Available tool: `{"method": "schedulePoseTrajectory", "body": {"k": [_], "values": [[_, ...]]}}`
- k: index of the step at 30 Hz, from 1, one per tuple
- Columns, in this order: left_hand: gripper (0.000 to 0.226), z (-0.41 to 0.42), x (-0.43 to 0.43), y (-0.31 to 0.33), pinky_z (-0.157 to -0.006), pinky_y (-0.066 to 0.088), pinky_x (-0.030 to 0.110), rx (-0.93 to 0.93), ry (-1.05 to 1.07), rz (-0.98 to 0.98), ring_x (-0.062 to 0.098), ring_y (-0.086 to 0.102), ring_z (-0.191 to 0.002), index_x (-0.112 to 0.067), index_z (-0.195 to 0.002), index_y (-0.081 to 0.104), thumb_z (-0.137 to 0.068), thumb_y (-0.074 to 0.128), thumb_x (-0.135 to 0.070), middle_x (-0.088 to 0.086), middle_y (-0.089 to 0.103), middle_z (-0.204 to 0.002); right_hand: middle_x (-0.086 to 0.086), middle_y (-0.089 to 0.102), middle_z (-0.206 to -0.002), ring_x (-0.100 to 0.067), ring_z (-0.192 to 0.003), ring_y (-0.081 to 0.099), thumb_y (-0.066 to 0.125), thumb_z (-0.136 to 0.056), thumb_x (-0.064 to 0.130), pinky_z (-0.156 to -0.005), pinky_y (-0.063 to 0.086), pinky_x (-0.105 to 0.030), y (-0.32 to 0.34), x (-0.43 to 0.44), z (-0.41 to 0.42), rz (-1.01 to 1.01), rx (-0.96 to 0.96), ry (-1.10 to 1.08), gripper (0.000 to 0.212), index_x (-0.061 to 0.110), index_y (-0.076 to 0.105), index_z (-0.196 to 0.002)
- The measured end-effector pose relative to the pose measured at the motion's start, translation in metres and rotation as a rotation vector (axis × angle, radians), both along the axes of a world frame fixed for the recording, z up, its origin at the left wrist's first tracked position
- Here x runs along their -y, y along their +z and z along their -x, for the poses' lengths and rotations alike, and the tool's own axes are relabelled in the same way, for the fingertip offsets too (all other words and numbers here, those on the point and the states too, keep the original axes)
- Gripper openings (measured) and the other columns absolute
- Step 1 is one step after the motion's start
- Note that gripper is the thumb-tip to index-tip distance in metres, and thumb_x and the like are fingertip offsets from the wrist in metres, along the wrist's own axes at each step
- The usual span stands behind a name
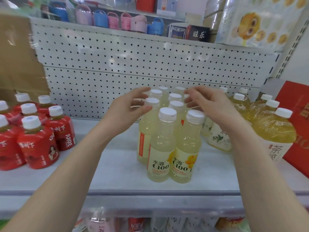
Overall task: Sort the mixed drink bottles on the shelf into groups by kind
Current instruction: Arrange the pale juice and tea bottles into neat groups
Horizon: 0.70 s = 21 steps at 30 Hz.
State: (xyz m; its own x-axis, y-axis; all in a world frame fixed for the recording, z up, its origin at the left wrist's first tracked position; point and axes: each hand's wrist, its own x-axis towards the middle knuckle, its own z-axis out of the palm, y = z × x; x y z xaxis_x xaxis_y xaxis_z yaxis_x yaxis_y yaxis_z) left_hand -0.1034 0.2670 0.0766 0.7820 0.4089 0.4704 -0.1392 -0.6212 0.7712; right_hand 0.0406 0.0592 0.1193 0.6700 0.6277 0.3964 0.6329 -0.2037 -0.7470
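Pale lemon drink bottles [160, 148] stand clustered at the centre of a white shelf [117, 164], with red juice bottles [38, 143] at left and yellow tea bottles [274, 131] at right. The left grip [127, 108] and right grip [212, 104], fingers loosely spread, flank the cluster's caps and clasp nothing.

Left grip [127, 111], right grip [215, 106] (forearms [70, 156] too): bare.

A shop is shown: a white metal shelf [108, 173] backed by a perforated panel [117, 61] is stocked with grouped drink bottles [160, 148], and boxes [199, 33] are displayed on the far upper shelf [117, 31]
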Motion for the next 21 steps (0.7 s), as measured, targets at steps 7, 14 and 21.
{"method": "schedulePoseTrajectory", "body": {"k": [7, 14, 21], "values": [[0.041, -0.009, 0.012, 0.001, -0.096, 0.05, 0.032, -0.048, 0.136, -0.153, 0.008, 0.062, -0.102, -0.033, -0.133, 0.06, -0.093, 0.066, -0.032, -0.01, 0.062, -0.127, 0.017, 0.07, -0.103, 0.004, -0.096, 0.063, 0.061, -0.095, 0.046, -0.078, 0.048, -0.02, -0.037, 0.02, 0.035, -0.076, 0.124, -0.109, 0.018, 0.035, 0.071, -0.107], [0.048, -0.006, -0.003, 0.002, -0.08, 0.047, 0.031, -0.082, 0.251, -0.156, 0.0, 0.053, -0.085, -0.036, -0.126, 0.064, -0.082, 0.072, -0.051, -0.01, 0.049, -0.104, 0.014, 0.064, -0.086, 0.003, -0.061, 0.048, 0.05, -0.101, 0.046, -0.057, 0.035, -0.018, -0.049, 0.02, 0.043, -0.022, 0.17, -0.15, 0.026, 0.035, 0.065, -0.118], [0.039, 0.002, -0.006, -0.006, -0.096, 0.049, 0.023, -0.039, -0.153, 0.061, 0.002, 0.059, -0.116, -0.03, -0.137, 0.056, -0.099, 0.059, -0.023, -0.011, 0.061, -0.131, 0.004, 0.072, -0.1, -0.021, -0.087, 0.064, 0.05, -0.101, 0.05, -0.076, 0.052, -0.041, -0.049, 0.018, 0.045, -0.02, 0.143, -0.152, 0.027, 0.037, 0.064, -0.12]]}}
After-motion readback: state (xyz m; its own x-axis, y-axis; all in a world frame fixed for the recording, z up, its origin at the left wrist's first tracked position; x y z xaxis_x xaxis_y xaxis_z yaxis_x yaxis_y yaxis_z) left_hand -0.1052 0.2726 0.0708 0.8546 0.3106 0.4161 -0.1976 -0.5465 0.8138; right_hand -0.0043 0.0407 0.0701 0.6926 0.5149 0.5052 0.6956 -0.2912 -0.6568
